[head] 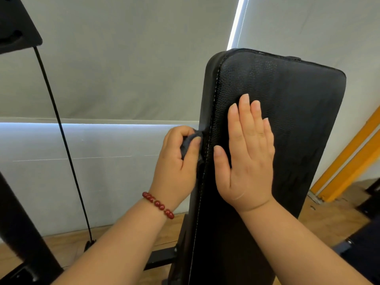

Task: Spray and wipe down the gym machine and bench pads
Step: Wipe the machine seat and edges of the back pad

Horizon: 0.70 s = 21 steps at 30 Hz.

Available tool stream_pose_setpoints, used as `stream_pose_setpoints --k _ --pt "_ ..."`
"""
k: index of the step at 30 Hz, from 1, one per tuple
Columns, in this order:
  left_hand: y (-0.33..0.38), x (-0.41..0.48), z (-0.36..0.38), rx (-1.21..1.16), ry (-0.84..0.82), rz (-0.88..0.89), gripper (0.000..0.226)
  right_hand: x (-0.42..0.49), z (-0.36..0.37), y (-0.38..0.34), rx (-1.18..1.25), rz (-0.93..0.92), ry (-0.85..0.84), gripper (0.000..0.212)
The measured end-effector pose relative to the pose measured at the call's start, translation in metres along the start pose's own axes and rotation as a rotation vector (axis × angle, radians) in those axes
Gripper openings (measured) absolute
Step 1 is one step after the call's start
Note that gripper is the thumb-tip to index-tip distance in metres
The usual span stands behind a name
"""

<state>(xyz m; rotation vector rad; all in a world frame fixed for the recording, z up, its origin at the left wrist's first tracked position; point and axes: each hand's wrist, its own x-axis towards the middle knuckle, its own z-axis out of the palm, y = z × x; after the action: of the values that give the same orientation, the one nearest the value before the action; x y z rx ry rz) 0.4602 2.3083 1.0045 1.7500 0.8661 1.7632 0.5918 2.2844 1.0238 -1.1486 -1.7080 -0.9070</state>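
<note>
A tall black padded bench back (287,103) stands upright in the middle right of the head view, with white stitching down its left seam. My left hand (176,161), with a red bead bracelet at the wrist, grips a bunched dark grey cloth (190,140) and holds it against the pad's left side edge. My right hand (246,157) lies flat on the pad's front face, fingers straight and pointing up. No spray bottle is in view.
A black machine frame (20,233) and a thin black cable (61,136) run down the left side. Grey blinds (123,68) hang behind. Yellow bars (349,161) lean at the right above a wooden floor (329,219).
</note>
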Motion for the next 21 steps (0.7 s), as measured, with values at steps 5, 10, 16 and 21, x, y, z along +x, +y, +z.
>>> stream_pose_setpoints --k 5,10,16,21 --pt "0.006 -0.002 0.008 -0.028 0.073 0.038 0.005 0.001 0.0 -0.001 -0.023 -0.002 -0.011 0.058" --pt "-0.012 -0.017 0.002 0.003 -0.015 -0.121 0.004 0.002 0.0 -0.003 -0.044 0.008 -0.021 0.058" --pt "0.004 0.002 0.008 -0.049 0.045 -0.15 0.017 0.001 -0.001 -0.005 -0.04 0.033 -0.028 0.058" --pt "-0.016 -0.052 -0.002 -0.073 -0.081 -0.362 0.011 -0.005 -0.001 -0.009 -0.016 0.077 -0.065 0.058"
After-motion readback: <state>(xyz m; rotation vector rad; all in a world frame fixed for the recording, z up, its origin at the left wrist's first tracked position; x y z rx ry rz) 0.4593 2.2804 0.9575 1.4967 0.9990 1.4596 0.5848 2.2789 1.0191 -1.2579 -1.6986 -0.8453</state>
